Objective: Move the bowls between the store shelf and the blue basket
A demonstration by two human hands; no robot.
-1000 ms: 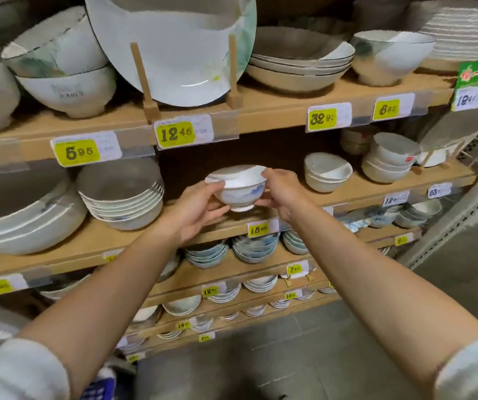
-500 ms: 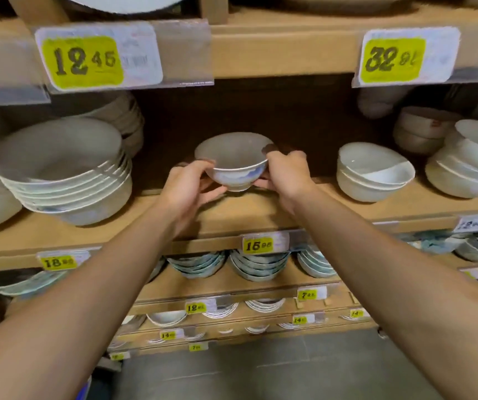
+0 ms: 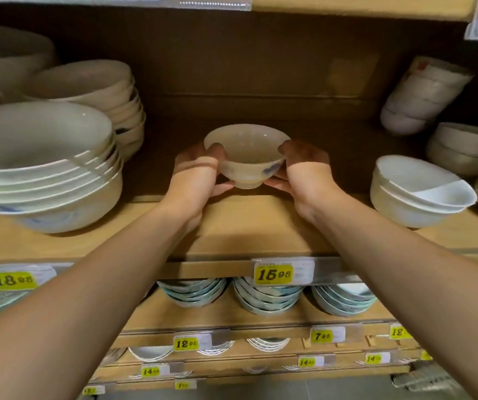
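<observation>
Wooden store shelf (image 3: 232, 226), middle bay: small bowl (image 3: 246, 157) upright, rim up, clasped at its 9 o'clock by the left hand (image 3: 200, 171) and at its 3 o'clock by the right hand (image 3: 304, 171), both equally near, foot low over the shelf, contact not discernible
</observation>
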